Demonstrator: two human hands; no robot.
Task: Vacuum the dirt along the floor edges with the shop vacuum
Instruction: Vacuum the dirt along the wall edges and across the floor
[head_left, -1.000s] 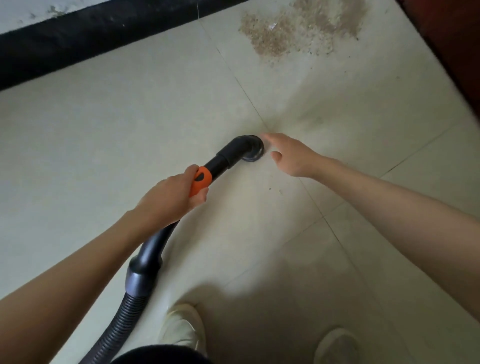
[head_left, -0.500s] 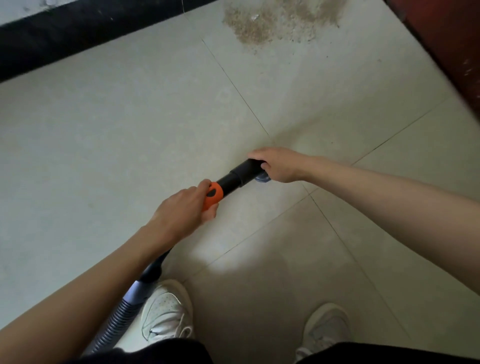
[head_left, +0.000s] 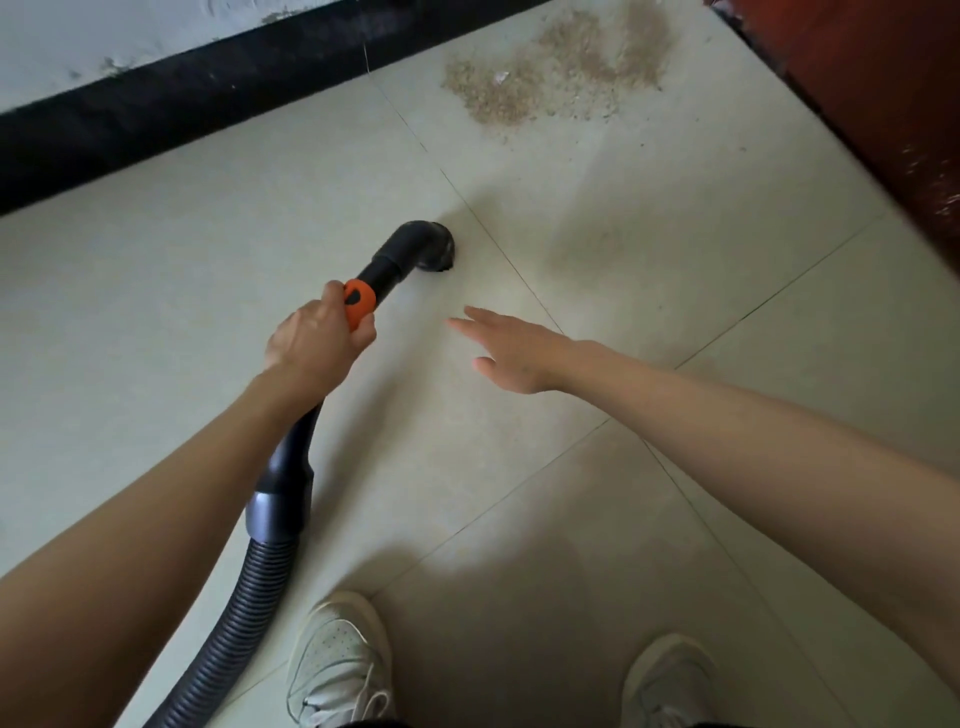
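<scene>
head view: your left hand (head_left: 317, 345) is clenched around the vacuum wand (head_left: 387, 270) at its orange collar (head_left: 358, 306), just left of centre. the wand's black elbow nozzle (head_left: 434, 249) points down to the tile floor (head_left: 182, 270) at 12 o'clock from that hand. the ribbed hose (head_left: 239, 618) trails off toward 7 o'clock. your right hand (head_left: 511, 348) hovers with fingers straight and released, grasping nothing, at 5 o'clock from the nozzle and apart from it. the dirt pile (head_left: 550, 78) lies at 1 o'clock, near the dark baseboard (head_left: 156, 109). 2 white shoes (head_left: 337, 660) sit at 6 o'clock.
</scene>
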